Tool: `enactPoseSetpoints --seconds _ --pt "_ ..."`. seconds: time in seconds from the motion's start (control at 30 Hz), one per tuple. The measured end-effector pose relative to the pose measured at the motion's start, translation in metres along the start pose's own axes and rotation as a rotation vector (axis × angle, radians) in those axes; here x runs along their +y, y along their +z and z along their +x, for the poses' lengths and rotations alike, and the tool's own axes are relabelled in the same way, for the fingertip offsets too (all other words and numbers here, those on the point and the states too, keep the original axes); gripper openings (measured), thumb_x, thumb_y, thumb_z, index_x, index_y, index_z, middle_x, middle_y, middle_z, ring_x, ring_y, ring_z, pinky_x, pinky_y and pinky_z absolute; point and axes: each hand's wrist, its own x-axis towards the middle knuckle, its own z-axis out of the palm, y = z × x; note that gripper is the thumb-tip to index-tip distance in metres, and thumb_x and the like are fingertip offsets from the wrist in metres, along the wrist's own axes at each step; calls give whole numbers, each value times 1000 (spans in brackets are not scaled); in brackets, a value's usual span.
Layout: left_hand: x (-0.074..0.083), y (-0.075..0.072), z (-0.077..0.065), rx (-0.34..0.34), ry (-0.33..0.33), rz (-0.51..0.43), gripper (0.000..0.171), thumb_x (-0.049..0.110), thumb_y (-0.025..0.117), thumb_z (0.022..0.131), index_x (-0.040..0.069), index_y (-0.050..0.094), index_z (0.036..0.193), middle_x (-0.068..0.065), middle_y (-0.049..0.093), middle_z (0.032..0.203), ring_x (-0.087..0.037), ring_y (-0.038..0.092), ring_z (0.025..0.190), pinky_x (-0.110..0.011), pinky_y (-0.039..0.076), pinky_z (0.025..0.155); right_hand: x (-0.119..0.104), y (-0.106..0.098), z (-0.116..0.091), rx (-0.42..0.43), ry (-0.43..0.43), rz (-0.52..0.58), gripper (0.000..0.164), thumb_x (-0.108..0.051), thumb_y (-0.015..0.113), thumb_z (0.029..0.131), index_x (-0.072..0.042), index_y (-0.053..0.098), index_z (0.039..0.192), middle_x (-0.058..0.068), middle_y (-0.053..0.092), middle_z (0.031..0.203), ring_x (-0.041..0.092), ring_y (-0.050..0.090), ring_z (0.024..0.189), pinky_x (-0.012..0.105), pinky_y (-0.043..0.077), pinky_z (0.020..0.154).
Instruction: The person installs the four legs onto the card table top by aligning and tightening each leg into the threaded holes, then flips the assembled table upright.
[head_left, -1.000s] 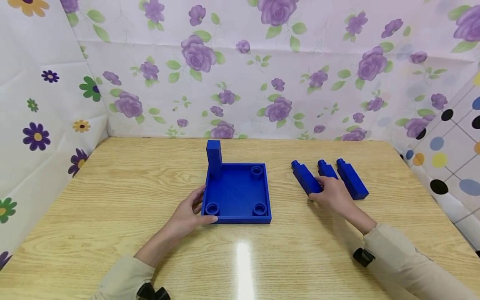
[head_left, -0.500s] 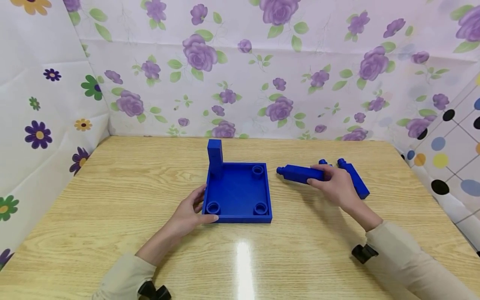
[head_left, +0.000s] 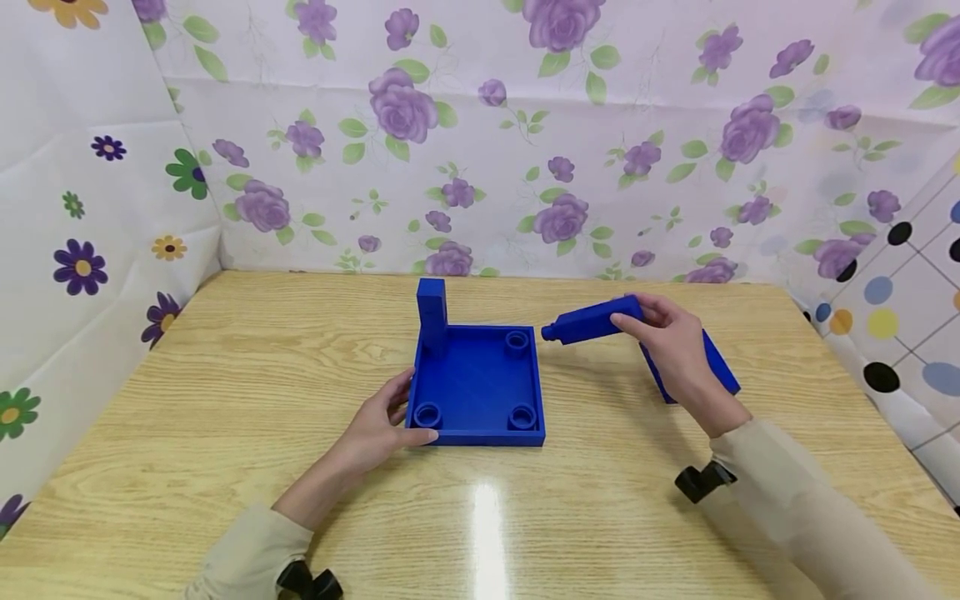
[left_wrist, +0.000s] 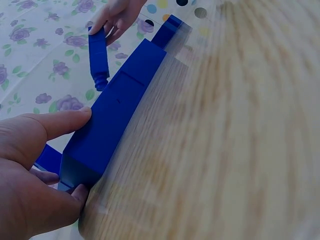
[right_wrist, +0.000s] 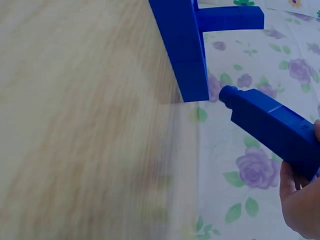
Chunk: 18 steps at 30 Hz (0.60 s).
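Note:
A shallow blue square tray-like base [head_left: 476,379] lies on the table, with round sockets at three corners and an upright blue post [head_left: 432,317] at its far left corner. My left hand [head_left: 382,425] grips the near left corner, thumb along the front wall and fingers at the left side. Above the table, my right hand [head_left: 671,342] holds a loose blue square leg [head_left: 592,322] by its plain end. That leg's round knobbed end points left, near the far right socket, and tilts downward. In the right wrist view the leg [right_wrist: 275,125] is apart from the base [right_wrist: 185,60].
Two more blue legs lie on the wooden table [head_left: 300,333] at the right; the outer leg [head_left: 720,363] and the inner leg [head_left: 655,367] are partly hidden by the right hand. A flowered cloth [head_left: 480,167] hangs behind the table.
My right hand has lifted one leg off the table, swung its knobbed end round to the left and raised its plain end. The left hand and the base have stayed put.

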Motion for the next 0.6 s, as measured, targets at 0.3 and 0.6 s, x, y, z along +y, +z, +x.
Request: enactPoseSetpoints --seconds 0.3,0.6 --pt "0 0 0 -4 4 -3 92 2 76 80 2 20 153 -25 32 148 -39 31 137 -48 27 112 -16 21 23 -56 -119 84 61 -31 68 92 -6 48 143 12 49 141 18 48 125 24 41 101" --pt "1 1 0 -1 2 -4 92 1 76 80 1 20 153 -25 32 148 -39 32 137 -47 27 112 -40 44 43 -168 -202 -41 48 -21 69 92 -6 57 135 11 62 120 15 60 99 26 49 89"
